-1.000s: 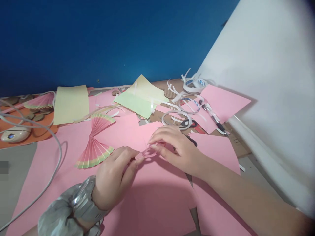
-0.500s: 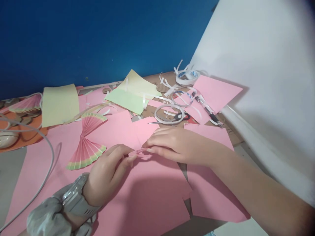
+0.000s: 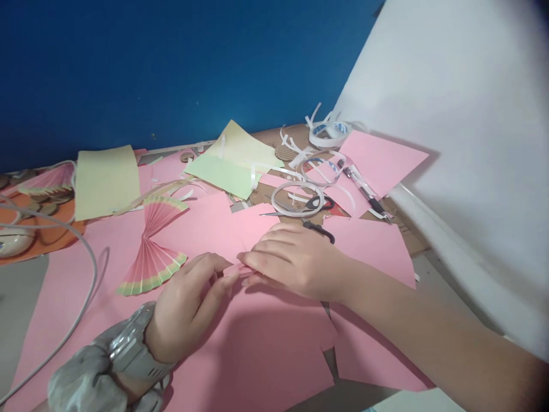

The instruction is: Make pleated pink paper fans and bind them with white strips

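A narrow folded strip of pink paper (image 3: 238, 270) lies between my two hands, just above larger pink sheets (image 3: 274, 337). My left hand (image 3: 193, 297) pinches its left end between thumb and fingers. From the other side my right hand (image 3: 291, 260) closes on the strip, its fingers covering the right part. A pleated pink paper fan (image 3: 148, 249) with a yellow and green edge rests left of my left hand. Behind my right hand shows the dark handle of scissors (image 3: 319, 230), partly hidden by the hand.
Tape rolls (image 3: 329, 134), a pen (image 3: 366, 193) and white strips clutter the back right. Yellow-green paper (image 3: 235, 160) and a pale yellow sheet (image 3: 107, 182) lie at the back. A cable (image 3: 88, 297) curves along the left, near a mouse (image 3: 16, 241). A blue wall (image 3: 184, 68) stands behind.
My right hand has shifted left and slightly down along the pink strip, which now looks flatter. The scissors' handle behind that hand has come into view. My left hand keeps its pinch.
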`<state>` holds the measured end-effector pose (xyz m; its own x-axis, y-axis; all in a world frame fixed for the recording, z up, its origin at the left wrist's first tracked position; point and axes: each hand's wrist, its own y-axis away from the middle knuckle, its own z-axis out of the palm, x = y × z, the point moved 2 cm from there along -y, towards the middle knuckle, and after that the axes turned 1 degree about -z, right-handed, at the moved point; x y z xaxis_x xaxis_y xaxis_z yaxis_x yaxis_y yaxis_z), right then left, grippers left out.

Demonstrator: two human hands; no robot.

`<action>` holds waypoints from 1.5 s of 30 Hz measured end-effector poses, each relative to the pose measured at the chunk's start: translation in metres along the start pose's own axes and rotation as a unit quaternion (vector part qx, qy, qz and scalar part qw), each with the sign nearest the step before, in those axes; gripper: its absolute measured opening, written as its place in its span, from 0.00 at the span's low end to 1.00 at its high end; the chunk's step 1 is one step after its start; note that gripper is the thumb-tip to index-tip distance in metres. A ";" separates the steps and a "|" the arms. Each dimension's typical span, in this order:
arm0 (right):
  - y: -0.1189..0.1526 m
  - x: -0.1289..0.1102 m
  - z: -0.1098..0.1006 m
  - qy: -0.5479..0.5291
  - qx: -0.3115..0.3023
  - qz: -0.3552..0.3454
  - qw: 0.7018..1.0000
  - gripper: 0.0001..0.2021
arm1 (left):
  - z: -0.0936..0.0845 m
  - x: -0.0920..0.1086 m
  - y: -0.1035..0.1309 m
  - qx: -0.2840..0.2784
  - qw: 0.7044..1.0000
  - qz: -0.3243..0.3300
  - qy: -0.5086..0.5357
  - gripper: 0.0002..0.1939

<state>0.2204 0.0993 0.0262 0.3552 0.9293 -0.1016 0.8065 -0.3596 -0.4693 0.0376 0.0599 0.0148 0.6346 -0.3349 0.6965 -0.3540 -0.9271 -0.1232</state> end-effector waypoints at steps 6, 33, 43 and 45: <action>0.001 0.000 -0.002 0.010 0.024 -0.013 1.000 0.10 | -0.001 0.002 0.000 0.011 1.000 0.026 -0.005 0.05; -0.005 0.001 -0.005 -0.212 -0.065 0.100 0.970 0.07 | 0.002 0.003 0.002 0.066 0.987 0.140 -0.043 0.07; -0.003 0.002 -0.005 -0.213 -0.059 0.114 0.968 0.10 | -0.001 0.008 -0.001 0.063 0.989 0.132 -0.025 0.02; -0.003 0.002 -0.005 -0.227 -0.065 0.124 0.964 0.09 | -0.001 0.008 -0.001 0.061 0.988 0.137 -0.024 0.03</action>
<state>0.2211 0.1023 0.0321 0.3257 0.7436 -0.5839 0.7862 -0.5561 -0.2696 0.0422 0.0581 0.0209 0.5587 -0.5819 0.5910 -0.4343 -0.8123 -0.3892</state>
